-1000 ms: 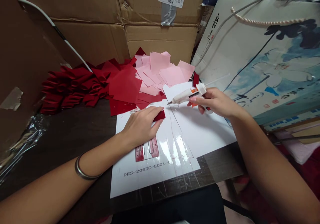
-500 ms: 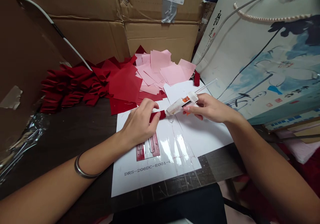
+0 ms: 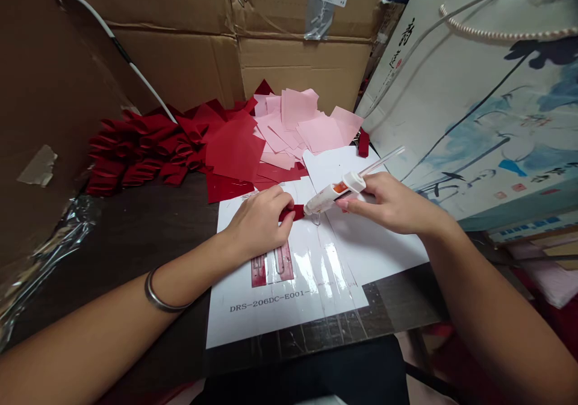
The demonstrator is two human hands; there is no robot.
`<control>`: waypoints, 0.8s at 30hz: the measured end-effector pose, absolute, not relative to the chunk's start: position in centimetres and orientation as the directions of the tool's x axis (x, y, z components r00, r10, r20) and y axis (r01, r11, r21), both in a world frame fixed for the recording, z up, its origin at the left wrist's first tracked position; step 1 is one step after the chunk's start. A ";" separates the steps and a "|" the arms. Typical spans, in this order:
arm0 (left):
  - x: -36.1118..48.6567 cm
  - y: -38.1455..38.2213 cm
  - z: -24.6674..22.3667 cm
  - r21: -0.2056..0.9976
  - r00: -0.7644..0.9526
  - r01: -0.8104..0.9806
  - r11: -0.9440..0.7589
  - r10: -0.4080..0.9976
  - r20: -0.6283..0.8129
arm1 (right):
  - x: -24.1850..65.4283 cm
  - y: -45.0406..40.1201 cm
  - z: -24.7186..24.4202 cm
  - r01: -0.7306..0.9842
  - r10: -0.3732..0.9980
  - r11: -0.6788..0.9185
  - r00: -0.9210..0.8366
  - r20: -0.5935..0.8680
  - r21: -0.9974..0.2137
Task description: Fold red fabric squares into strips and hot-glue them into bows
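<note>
Between the fingers of my left hand [image 3: 261, 223] is a small folded piece of red fabric [image 3: 298, 212], pressed close to the white paper sheet [image 3: 262, 327]. My right hand [image 3: 391, 203] is closed around a white and orange hot glue gun [image 3: 329, 194]. A clear glue stick [image 3: 383, 160] pokes out of its rear end. The gun's nozzle meets the right end of the red piece, though the exact contact point is too small to make out. Dried glue strands and shiny smears cover the paper beneath both hands.
Folded red fabric pieces [image 3: 139, 149] are heaped at the back left. Flat red squares [image 3: 237, 149] and pink squares [image 3: 300, 110] lie behind my hands. Cardboard [image 3: 180, 62] walls the back, and a large painted paper bag [image 3: 478, 116] stands at right with a cable [image 3: 433, 26] across it.
The whole scene has shifted slightly to the right as the camera turned. The glue gun stays at the red piece's end, and my left fingers have drawn in closer around the piece.
</note>
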State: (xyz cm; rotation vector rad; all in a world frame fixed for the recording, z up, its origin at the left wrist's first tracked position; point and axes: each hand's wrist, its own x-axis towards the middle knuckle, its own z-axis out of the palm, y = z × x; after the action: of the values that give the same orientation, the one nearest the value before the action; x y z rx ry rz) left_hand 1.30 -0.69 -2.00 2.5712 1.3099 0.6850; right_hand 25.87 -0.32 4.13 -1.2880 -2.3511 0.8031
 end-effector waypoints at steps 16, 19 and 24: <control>1.2 -0.9 -1.8 0.289 0.530 0.736 -0.612 0.787 0.317 | 25.7 -0.4 3.8 0.717 0.847 0.482 -0.529 0.058 -0.503; 1.2 -0.9 -1.8 0.277 0.531 0.742 -0.610 0.788 0.311 | 25.6 -0.4 3.7 0.724 0.853 0.482 -0.517 0.074 -0.493; 1.3 -0.8 -1.9 0.271 0.524 0.756 -0.596 0.799 0.295 | 25.4 -0.4 3.7 0.725 0.852 0.491 -0.516 0.090 -0.483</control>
State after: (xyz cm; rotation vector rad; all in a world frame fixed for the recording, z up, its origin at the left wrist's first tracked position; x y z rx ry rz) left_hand 1.30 -0.83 -1.90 2.6460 1.3543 0.5986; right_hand 25.36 -0.39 3.65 -1.3274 -2.4226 0.5609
